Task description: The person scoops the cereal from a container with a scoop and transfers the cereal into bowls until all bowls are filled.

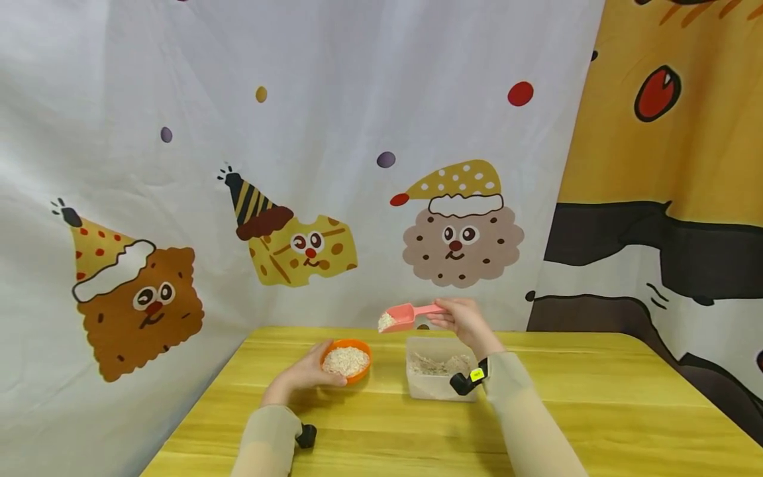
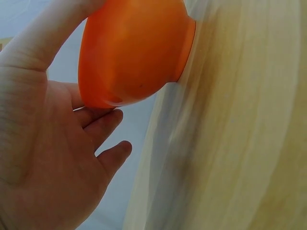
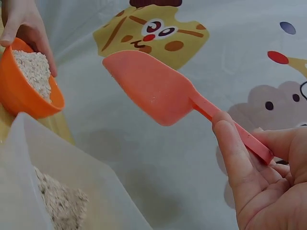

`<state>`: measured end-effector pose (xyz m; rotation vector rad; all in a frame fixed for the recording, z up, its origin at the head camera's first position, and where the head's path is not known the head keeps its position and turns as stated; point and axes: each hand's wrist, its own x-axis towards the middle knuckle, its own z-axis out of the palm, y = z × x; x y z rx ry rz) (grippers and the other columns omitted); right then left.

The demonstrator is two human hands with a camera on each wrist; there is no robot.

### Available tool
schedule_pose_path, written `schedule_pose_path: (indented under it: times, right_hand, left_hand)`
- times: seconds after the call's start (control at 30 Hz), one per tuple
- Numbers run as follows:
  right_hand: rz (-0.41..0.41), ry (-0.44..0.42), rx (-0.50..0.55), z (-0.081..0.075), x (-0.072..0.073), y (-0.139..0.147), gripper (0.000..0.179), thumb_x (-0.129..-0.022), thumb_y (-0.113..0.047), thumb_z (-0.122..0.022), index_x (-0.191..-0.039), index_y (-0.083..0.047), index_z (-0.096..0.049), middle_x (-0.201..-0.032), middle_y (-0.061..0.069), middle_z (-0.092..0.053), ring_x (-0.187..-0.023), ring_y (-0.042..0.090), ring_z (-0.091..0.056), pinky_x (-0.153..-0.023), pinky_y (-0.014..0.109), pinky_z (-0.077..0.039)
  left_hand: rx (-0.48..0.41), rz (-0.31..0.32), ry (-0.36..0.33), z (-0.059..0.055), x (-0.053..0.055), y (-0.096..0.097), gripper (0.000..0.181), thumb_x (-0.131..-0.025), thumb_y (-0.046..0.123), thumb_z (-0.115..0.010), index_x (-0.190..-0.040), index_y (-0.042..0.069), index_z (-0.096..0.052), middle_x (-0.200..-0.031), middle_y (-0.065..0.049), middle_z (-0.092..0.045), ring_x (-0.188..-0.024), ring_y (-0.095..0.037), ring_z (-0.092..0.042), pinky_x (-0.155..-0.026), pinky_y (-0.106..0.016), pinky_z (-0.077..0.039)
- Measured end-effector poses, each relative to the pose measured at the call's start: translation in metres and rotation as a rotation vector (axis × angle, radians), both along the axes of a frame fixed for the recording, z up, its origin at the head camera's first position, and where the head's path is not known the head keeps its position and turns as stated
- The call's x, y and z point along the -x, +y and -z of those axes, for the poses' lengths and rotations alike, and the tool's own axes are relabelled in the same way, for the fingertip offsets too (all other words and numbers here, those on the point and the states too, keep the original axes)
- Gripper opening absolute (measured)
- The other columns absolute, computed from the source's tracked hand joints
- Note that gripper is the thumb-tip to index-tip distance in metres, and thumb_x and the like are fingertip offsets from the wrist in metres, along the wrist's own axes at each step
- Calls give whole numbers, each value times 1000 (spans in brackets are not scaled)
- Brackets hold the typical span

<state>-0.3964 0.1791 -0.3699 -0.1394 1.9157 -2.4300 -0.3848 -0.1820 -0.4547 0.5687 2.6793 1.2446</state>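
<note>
My right hand (image 1: pixel 466 321) pinches the handle of a pink scoop (image 1: pixel 403 317), held up above the table between the bowl and the plastic container. Pale flakes like rolled oats (image 1: pixel 386 322) lie in the scoop's front; the right wrist view shows only its pink underside (image 3: pixel 151 91). With thumb and fingers spread around its side, my left hand (image 1: pixel 306 372) holds an orange bowl (image 2: pixel 136 52) that stands on the table. More oat flakes (image 1: pixel 346 361) fill the bowl. Just below the right hand is a translucent container (image 1: pixel 440 388), partly filled with flakes (image 3: pixel 60 201).
The yellow wood-grain table (image 1: pixel 369 430) reaches back to a white curtain (image 1: pixel 334 79) printed with cartoon snacks in party hats. A dark camera strap (image 1: pixel 467 381) sits on the right wrist, and another small black camera (image 1: pixel 306 436) is at the left wrist.
</note>
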Motion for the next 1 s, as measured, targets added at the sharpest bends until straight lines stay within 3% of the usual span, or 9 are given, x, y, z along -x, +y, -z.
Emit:
schedule_pose_path:
  times: [0.67, 1.0]
  right_hand:
    - [-96, -10, -52, 15, 9, -50, 28, -98, -3, -53, -119, 17, -54, -84, 15, -70, -74, 18, -71, -73, 28, -57]
    - [-110, -25, -86, 21, 14, -72, 27, -98, -3, -54, -116, 16, -57, -82, 15, -70, -70, 18, -70, -70, 29, -57]
  left_hand:
    - [7, 6, 42, 1, 0, 0, 106, -71, 39, -85, -152, 2, -26, -154, -24, -24, -138, -42, -26, -106, -61, -28]
    - [5, 18, 21, 1, 2, 1, 109, -71, 41, -84, -152, 0, -23, -154, -24, -23, -139, -40, -25, -107, -59, -28]
